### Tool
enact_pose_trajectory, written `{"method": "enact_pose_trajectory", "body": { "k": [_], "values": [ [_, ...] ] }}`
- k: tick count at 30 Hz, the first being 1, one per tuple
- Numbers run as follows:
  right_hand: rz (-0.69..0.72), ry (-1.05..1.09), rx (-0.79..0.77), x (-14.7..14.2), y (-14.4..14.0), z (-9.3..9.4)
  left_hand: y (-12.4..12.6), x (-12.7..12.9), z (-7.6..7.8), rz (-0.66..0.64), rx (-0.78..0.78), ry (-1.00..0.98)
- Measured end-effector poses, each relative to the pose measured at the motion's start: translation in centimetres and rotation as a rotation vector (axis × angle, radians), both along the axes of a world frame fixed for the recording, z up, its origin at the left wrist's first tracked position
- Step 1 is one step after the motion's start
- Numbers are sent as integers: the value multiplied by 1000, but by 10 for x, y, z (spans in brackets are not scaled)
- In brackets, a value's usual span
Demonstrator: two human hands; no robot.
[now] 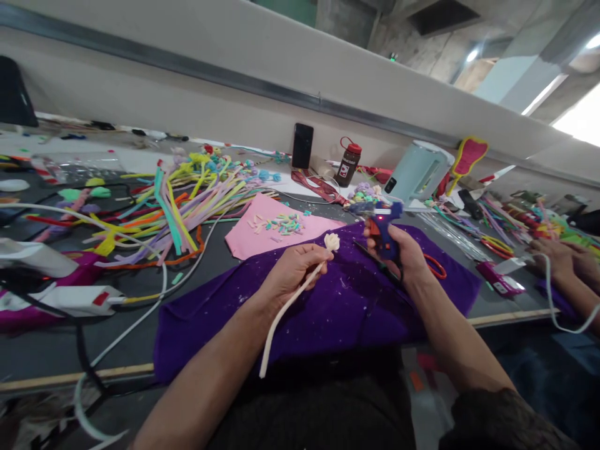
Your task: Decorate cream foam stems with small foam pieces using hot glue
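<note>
Between the thumb and fingers of my left hand [297, 269] is a cream pipe cleaner flower [332, 242], its petals upward and its long stem hanging down toward me. My right hand [398, 250] grips a blue hot glue gun [385, 228] with a small red light on its side. The nozzle points left, above and to the right of the flower, apart from it. Both hands are over a purple cloth [290, 319] flecked with white bits. Just beyond lies a pink sheet [241, 237] with several short coloured pieces [281, 225] on it.
Many coloured pipe cleaners [187, 206] are heaped at the left. Behind stand a phone [302, 145], a red-capped bottle [349, 164] and a pale blue kettle [419, 169]. White cables [164, 281] cross the left side. Another person's hands [557, 259] are at the right.
</note>
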State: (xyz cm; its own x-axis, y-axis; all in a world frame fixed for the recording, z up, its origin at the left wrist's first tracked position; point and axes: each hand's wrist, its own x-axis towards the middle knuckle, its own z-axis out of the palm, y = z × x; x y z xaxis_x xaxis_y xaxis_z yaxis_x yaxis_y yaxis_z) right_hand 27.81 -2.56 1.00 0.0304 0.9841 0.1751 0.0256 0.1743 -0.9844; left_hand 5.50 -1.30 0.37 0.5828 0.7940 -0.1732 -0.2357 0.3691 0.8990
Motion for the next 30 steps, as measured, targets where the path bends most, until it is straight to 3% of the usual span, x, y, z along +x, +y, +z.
{"method": "enact_pose_trajectory", "body": {
  "k": [3, 6, 12, 19, 30],
  "values": [
    [0, -33, 47, 1, -31, 7, -1, 3, -4, 8, -28, 33],
    [61, -203, 55, 6, -62, 10, -1, 7, -10, 7, -10, 68],
    [121, -494, 8, 24, -99, 2, -3, 10, -14, 9, 86, 183],
    [125, -651, 12, 30, -111, -17, -5, 11, -16, 14, 146, 248],
    [96, -836, 36, 18, -110, -10, -5, 11, -18, 4, 187, 250]
  ]
}}
